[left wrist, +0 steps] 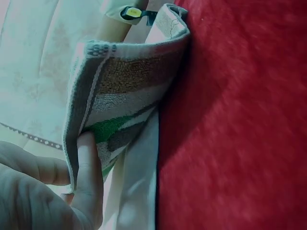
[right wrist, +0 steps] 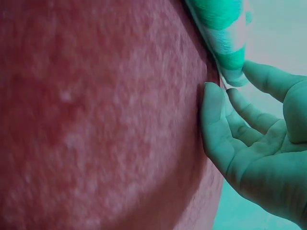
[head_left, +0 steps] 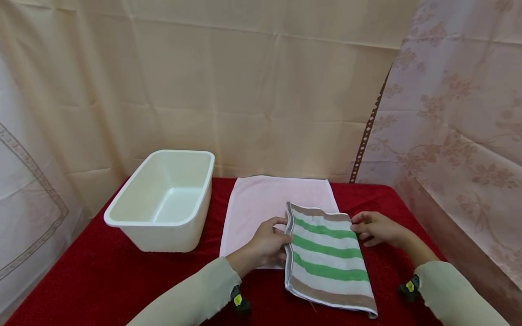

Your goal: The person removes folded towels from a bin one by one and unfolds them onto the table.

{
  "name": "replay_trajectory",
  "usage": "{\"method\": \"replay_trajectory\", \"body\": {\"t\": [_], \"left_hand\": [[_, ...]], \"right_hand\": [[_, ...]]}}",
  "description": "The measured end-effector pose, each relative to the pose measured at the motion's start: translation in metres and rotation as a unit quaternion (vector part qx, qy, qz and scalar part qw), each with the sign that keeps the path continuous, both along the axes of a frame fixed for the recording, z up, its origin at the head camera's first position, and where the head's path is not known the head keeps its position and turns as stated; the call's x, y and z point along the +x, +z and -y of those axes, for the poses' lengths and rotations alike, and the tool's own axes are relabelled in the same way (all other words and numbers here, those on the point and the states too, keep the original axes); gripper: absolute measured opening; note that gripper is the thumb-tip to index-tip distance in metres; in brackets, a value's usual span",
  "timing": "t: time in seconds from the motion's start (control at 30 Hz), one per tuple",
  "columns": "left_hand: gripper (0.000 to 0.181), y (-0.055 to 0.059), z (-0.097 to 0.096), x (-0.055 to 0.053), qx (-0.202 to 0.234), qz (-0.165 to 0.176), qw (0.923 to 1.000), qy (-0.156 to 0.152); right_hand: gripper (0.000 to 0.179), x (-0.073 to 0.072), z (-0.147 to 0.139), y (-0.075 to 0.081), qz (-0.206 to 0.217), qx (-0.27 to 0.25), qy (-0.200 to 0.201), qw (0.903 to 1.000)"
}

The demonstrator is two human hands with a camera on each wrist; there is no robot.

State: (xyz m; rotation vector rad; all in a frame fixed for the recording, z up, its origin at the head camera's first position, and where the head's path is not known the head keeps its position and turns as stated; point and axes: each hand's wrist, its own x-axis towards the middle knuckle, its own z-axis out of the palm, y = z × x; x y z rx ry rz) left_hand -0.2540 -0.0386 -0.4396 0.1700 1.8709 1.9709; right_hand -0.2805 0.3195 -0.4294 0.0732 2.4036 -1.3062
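A folded towel [head_left: 326, 253] with green, white and brown stripes lies tilted over a pale pink cloth [head_left: 281, 194] and the red-covered table. My left hand [head_left: 267, 242] pinches the towel's left edge, which stands raised. In the left wrist view, the thumb and fingers of that hand [left wrist: 62, 191] lie on either side of the towel's layers [left wrist: 120, 91]. At the far right edge is my right hand [head_left: 377, 228], its loosely bent fingertips touching the towel. The right wrist view shows those fingers [right wrist: 213, 105] spread apart beside the towel's corner [right wrist: 232, 62].
A deep white plastic basin [head_left: 163, 224] stands on the left of the red tablecloth [head_left: 102, 276]. A beige curtain [head_left: 244, 90] hangs behind the table, and a flowered pale curtain [head_left: 469, 113] hangs at the right.
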Motion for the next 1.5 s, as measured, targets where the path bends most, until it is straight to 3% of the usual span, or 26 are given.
{"method": "replay_trajectory", "body": {"t": [0.4, 0.67, 0.87, 1.13, 1.4, 1.5], "left_hand": [[0.048, -0.004, 0.035, 0.002, -0.017, -0.003, 0.9998, 0.012], [0.049, -0.005, 0.049, 0.006, -0.021, 0.033, 0.9991, 0.013], [0.047, -0.006, 0.048, 0.002, -0.041, 0.041, 0.9983, 0.008], [0.034, -0.006, 0.039, -0.012, -0.089, 0.043, 0.9950, 0.009], [0.055, -0.007, 0.037, -0.006, -0.082, 0.040, 0.9958, 0.001], [0.061, -0.007, 0.038, -0.003, -0.074, 0.038, 0.9965, -0.005]], "right_hand": [[0.049, 0.002, 0.023, 0.001, -0.002, 0.002, 0.017, 0.9998], [0.054, 0.011, 0.042, 0.000, -0.016, 0.004, -0.020, 0.9997], [0.056, 0.016, 0.053, -0.002, -0.004, -0.014, -0.050, 0.9987], [0.031, 0.025, 0.055, -0.007, 0.015, -0.025, -0.068, 0.9972], [0.059, 0.039, 0.065, -0.003, 0.031, -0.047, -0.049, 0.9972], [0.058, 0.042, 0.065, -0.005, 0.026, -0.060, -0.055, 0.9963]]}}
